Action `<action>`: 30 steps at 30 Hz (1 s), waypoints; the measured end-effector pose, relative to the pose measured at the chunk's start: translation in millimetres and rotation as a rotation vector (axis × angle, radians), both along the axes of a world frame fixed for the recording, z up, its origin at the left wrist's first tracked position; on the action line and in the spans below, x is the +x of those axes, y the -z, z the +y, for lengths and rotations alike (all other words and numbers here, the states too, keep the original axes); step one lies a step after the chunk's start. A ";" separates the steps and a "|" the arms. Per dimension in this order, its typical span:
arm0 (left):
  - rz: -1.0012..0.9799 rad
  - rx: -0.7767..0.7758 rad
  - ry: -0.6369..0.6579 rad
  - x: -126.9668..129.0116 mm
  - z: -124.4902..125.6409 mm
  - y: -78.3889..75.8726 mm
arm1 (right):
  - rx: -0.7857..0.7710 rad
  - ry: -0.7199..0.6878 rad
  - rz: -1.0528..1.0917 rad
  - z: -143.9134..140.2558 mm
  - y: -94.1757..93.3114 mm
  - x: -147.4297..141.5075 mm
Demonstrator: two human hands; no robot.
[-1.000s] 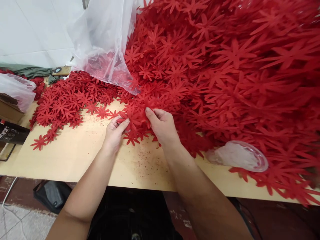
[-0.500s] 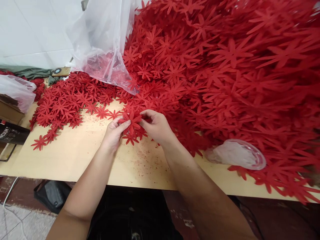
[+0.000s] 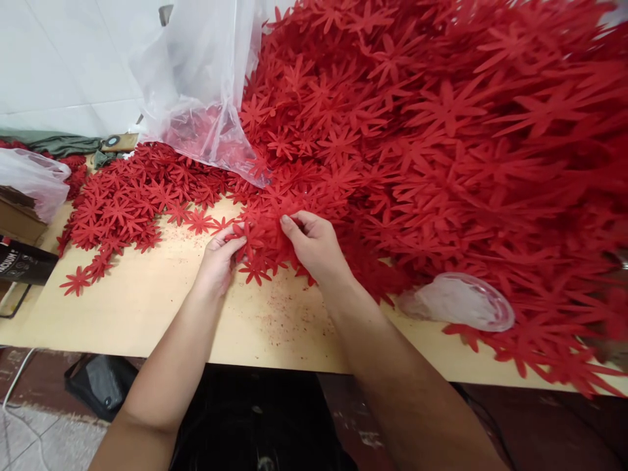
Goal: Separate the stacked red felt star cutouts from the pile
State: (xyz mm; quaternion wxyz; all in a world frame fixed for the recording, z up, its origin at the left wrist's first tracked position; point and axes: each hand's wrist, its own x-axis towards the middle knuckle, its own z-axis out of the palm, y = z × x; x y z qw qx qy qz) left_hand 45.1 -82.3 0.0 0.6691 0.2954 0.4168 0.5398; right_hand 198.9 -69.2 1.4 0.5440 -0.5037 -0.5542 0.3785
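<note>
- Pinching a red flower (image 3: 250, 241) at its left edge, between thumb and curled fingers of the left hand (image 3: 218, 255), with only a narrow gap left in the grip
- Facing it from the other side, with fingers curled in and thumb tip close to forefinger, on the right hand (image 3: 314, 245); up against red too blurred to tell whether gripping a petal
- Held up between both hands, that flower, over the table (image 3: 161, 314) and at the near edge of a big heap of red flowers (image 3: 441, 170)
- Spread below and just in front of the hands, more red flowers, with dark crumbs (image 3: 289, 320) scattered nearer the table's front edge
- Over to the left, against the back, a smaller pile of flowers (image 3: 118, 209), with one loose flower (image 3: 76, 281) at its front corner
- Standing between pile and heap, a tall plastic bag (image 3: 206, 85), see-through at the bottom
- Lying tilted to the right of the right arm, a clear plastic tub (image 3: 461, 302), touching the heap
- At the far left, a thin white bag (image 3: 36, 173) above a cardboard box (image 3: 17, 219), and a black packet (image 3: 29, 261) with white lettering
- Behind these, a green cloth (image 3: 63, 140) along the foot of a white tiled wall (image 3: 63, 59)
- Below the table, a black bag (image 3: 101, 386) near a white cable (image 3: 19, 379)
</note>
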 end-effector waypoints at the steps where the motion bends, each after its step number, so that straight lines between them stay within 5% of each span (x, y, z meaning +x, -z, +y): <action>1: 0.014 0.002 0.003 0.2 0.5 0.9 | 0.002 0.001 0.005 -0.2 0.0 0.7; 15: 0.153 0.177 -0.037 5.2 -4.0 5.3 | 0.008 0.057 0.036 0.7 3.7 -8.0; 24: 0.270 0.156 -0.049 14.2 -4.0 10.8 | -0.051 -0.003 0.315 -0.3 1.9 -20.8; 30: 0.277 0.162 -0.039 11.7 -2.3 8.8 | -0.039 0.167 0.398 9.2 6.8 -6.6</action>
